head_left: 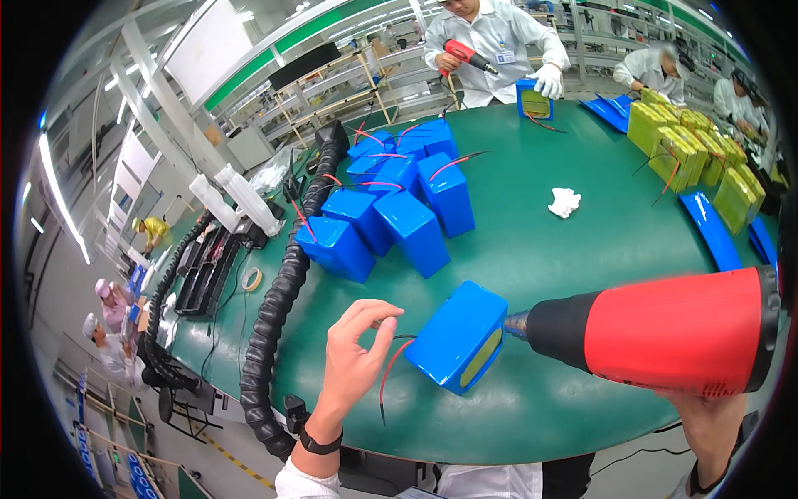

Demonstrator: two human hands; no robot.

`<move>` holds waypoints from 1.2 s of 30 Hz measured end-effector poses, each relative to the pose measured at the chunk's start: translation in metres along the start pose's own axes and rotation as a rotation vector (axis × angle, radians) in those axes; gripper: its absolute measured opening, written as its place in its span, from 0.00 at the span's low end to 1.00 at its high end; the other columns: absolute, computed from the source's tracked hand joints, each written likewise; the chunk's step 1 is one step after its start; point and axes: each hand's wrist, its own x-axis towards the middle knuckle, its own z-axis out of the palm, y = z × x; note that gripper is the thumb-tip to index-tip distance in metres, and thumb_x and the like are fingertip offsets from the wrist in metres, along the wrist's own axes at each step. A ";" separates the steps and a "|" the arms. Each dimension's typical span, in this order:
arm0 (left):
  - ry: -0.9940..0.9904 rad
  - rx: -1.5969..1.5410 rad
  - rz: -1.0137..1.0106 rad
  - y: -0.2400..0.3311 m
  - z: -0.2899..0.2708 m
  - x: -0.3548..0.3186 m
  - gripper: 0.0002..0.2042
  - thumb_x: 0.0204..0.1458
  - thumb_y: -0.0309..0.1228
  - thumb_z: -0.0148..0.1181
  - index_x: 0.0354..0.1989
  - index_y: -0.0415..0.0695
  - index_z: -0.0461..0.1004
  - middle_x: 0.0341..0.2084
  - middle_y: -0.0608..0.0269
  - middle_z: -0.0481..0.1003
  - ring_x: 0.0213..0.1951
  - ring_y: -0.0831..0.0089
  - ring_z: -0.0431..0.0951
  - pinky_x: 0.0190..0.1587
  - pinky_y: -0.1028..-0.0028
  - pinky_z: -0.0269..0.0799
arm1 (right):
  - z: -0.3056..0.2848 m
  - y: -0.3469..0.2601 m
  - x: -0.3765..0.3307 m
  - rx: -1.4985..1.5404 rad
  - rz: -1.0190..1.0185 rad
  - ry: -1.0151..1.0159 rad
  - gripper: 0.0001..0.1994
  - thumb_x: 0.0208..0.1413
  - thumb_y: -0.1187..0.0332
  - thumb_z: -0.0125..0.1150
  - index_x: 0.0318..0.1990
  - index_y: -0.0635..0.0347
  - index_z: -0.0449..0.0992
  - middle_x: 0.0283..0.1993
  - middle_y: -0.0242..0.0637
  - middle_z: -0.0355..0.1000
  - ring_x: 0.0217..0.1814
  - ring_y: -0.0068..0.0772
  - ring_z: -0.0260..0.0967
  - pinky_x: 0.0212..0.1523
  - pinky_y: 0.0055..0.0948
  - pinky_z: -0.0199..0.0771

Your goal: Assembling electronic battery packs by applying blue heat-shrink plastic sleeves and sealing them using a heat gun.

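A red heat gun [677,333] with a black front is in my right hand [706,420], its handle and most of my fingers hidden behind the body. Its metal nozzle points left at a blue-wrapped battery pack [457,333], close to the pack's right end. That end shows yellow-green inside the blue sleeve, and red and black wires come off the pack's left side. My left hand [357,345] is just left of the pack, fingers curved and apart from the thumb, with nothing in it. Both the pack and the wires lie on the green table [532,266].
Several blue-wrapped packs [399,191] stand beyond, wires on top. A black corrugated hose [278,333] runs along the left. A crumpled white cloth [564,202] lies mid-table. Unwrapped yellow-green packs [673,158] and blue sleeves [708,231] are at right. A co-worker opposite holds another heat gun [470,56].
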 end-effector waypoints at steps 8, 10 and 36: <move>-0.107 -0.234 -0.301 -0.009 0.009 -0.014 0.06 0.59 0.23 0.62 0.41 0.35 0.83 0.31 0.55 0.83 0.32 0.69 0.85 0.38 0.73 0.81 | -0.008 -0.009 0.010 -0.125 -0.109 -0.005 0.18 0.48 0.80 0.75 0.47 0.69 0.77 0.38 0.39 0.80 0.38 0.29 0.78 0.41 0.28 0.77; -0.116 -0.210 -0.294 -0.005 0.008 -0.017 0.06 0.60 0.23 0.62 0.40 0.34 0.83 0.31 0.56 0.83 0.33 0.71 0.85 0.38 0.74 0.81 | -0.008 -0.019 0.018 -0.194 -0.038 -0.062 0.21 0.49 0.78 0.76 0.50 0.69 0.74 0.41 0.39 0.79 0.41 0.28 0.77 0.43 0.28 0.77; -0.266 -0.537 -0.305 0.026 -0.003 -0.058 0.05 0.60 0.21 0.62 0.38 0.34 0.83 0.32 0.55 0.84 0.33 0.75 0.85 0.34 0.78 0.80 | 0.007 -0.112 0.078 -0.202 0.147 -0.235 0.33 0.45 0.72 0.80 0.58 0.69 0.67 0.49 0.40 0.74 0.49 0.32 0.75 0.53 0.32 0.75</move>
